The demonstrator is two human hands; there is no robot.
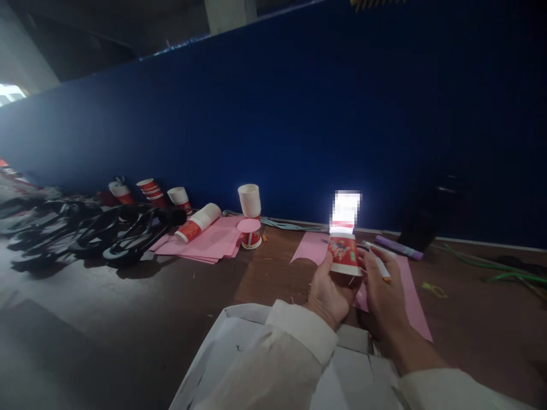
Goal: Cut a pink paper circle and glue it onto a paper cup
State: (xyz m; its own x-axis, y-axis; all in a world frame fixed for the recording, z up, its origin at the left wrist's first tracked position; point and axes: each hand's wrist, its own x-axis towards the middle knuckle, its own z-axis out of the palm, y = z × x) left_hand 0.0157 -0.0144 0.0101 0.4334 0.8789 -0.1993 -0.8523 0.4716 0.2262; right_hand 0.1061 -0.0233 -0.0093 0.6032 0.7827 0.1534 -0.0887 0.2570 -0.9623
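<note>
My left hand (329, 293) is wrapped round a red and white paper cup (343, 254), held bottom-up above a pink paper sheet (404, 285). A blurred bright patch sits just above the cup. My right hand (382, 290) is closed on a white pen with an orange tip (378, 263), its tip close beside the cup. Both sleeves are white.
A purple marker (398, 247) lies behind the pink sheet. Further left lie a stack of pink paper (209, 242), a cup with a pink disc (250, 233), an upside-down white cup (249, 200), a fallen cup (197, 222) and more cups (149, 191). Black tangled items (98, 228) lie left. Green cords (491, 265) run right. A blue wall stands behind.
</note>
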